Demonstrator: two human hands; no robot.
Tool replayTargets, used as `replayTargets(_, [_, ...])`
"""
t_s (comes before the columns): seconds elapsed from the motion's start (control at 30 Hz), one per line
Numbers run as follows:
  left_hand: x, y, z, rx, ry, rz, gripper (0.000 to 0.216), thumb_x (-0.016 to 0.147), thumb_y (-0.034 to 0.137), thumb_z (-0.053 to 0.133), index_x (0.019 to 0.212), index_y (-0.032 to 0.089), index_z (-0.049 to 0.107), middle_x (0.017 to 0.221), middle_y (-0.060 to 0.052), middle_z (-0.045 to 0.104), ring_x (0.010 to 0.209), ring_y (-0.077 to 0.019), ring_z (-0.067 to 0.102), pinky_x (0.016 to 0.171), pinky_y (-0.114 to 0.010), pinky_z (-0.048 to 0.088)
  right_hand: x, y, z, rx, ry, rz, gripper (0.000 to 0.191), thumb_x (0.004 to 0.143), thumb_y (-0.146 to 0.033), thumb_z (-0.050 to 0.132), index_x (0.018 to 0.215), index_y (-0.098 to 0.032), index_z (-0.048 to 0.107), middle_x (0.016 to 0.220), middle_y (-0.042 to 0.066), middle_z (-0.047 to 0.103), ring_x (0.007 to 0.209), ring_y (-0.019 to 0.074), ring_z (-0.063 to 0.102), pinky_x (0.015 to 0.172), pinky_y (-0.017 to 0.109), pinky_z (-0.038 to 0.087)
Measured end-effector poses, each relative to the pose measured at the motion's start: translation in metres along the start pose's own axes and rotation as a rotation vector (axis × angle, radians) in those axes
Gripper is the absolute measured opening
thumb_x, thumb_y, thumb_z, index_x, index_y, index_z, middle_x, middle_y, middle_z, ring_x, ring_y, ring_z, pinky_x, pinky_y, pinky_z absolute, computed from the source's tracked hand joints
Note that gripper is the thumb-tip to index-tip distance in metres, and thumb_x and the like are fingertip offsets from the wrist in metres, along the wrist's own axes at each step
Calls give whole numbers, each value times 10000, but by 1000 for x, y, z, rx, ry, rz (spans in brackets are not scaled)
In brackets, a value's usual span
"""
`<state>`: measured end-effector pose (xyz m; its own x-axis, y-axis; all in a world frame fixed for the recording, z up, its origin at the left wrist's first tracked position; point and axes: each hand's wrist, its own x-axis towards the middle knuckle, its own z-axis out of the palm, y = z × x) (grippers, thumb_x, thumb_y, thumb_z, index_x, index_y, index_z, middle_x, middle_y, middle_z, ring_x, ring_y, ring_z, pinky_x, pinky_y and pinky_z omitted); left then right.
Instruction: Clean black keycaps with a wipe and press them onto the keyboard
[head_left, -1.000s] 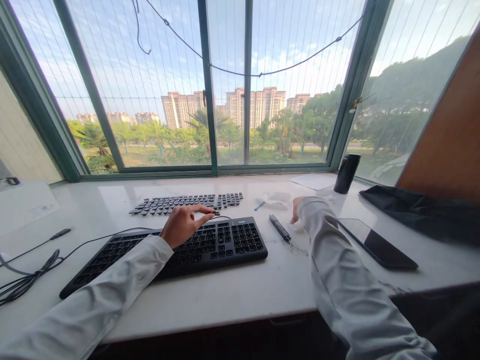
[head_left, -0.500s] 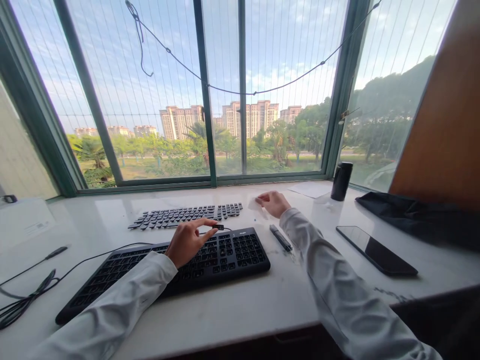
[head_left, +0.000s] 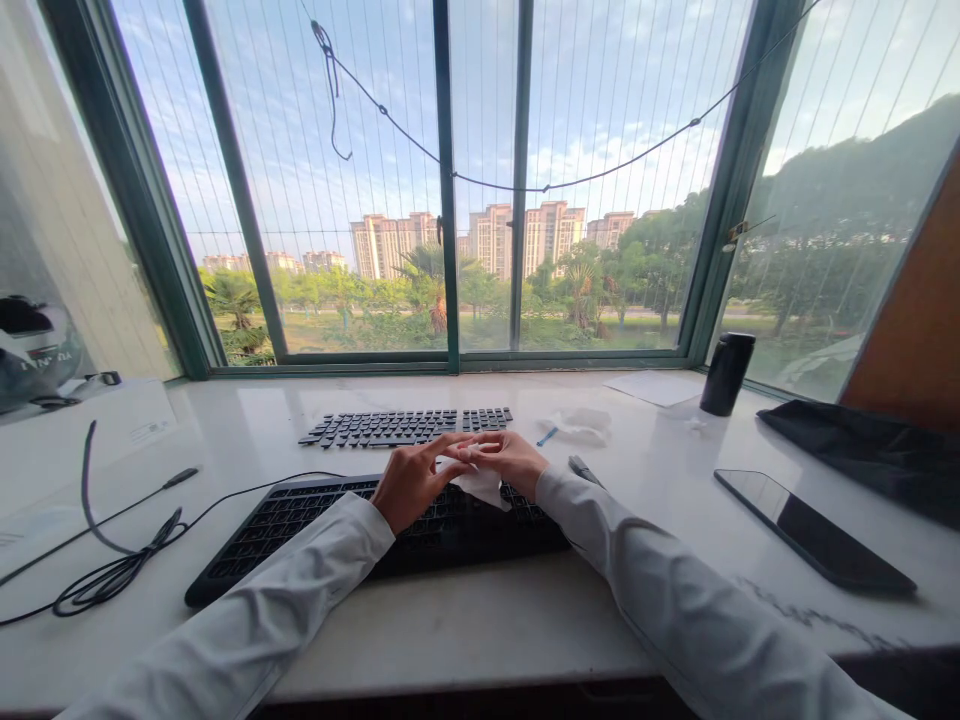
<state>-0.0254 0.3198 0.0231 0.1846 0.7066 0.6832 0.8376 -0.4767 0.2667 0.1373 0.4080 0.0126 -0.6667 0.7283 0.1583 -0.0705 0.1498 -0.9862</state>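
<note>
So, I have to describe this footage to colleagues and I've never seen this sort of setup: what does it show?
There is no machine here: you see a person's own left hand and right hand. One camera, worn on the head, looks forward and down past them towards a window. On the white surface lie a black keyboard beneath the hands, rows of loose keycaps beyond it, a coiled cable at left and a phone at right. The right hand holds a white tissue; whether the left pinches something small too is hidden.
</note>
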Motion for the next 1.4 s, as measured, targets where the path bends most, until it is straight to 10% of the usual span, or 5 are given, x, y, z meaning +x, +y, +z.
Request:
replayTargets(0.57, [2, -2, -5, 7, 62, -59, 392, 861, 494, 531, 1174, 259, 560, 858, 38, 743, 531, -102, 586, 624, -215, 480, -2, -9, -3, 220, 33, -130, 441, 659, -487, 751, 972, -178, 721, 992, 71, 707, 946, 196, 632, 912, 341, 449])
replayTargets(1.0, [-1, 3, -6, -60, 23, -45, 295, 876, 376, 558, 1143, 254, 583, 905, 35, 738, 554, -86, 575, 636, -191, 479, -7, -2, 3, 348, -126, 150, 419, 652, -360, 793, 1000, -151, 689, 922, 66, 717, 794, 147, 668, 712, 244, 517])
replayTargets(1.4, [-2, 0, 0, 26, 21, -58, 226, 842, 311, 612, 1065, 299, 644, 850, 64, 744, 616, -114, 656, 644, -203, 489, -4, -1, 7, 234, 41, 69, 383, 528, -361, 846, 827, -155, 723, 858, 51, 722, 857, 183, 650, 835, 307, 469])
